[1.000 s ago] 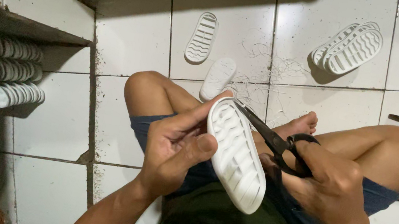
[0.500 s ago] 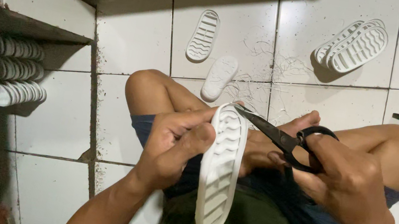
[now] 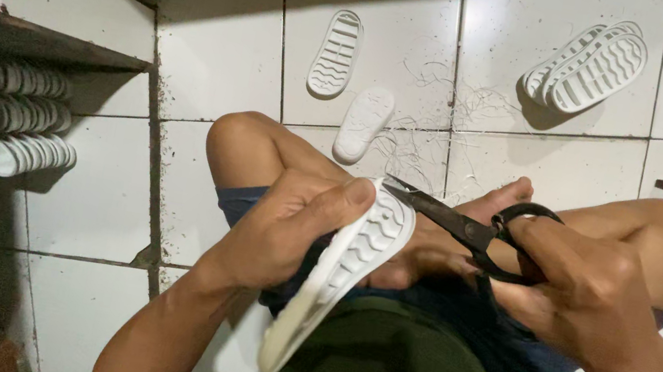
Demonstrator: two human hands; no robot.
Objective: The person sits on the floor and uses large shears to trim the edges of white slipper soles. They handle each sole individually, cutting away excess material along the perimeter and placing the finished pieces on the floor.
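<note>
Resting over the lap, a white sole (image 3: 343, 278), tread side up, toe end raised toward the scissors (image 3: 455, 225). Looking light and rubbery, likely bending easily, so best gripped along the long edges near the toe. Left hand (image 3: 288, 228) clamping it there, thumb lying across the toe rim. Right hand (image 3: 591, 297) closing round the black scissor handles, blades nearly together, tips just touching the toe edge. Lying farther out on the tiled floor (image 3: 216, 68): two single soles (image 3: 337, 53), a stacked pair (image 3: 589, 68) toward the far right corner, thin trimmings between. Stacked on a shelf (image 3: 32, 42) at left, more soles.
</note>
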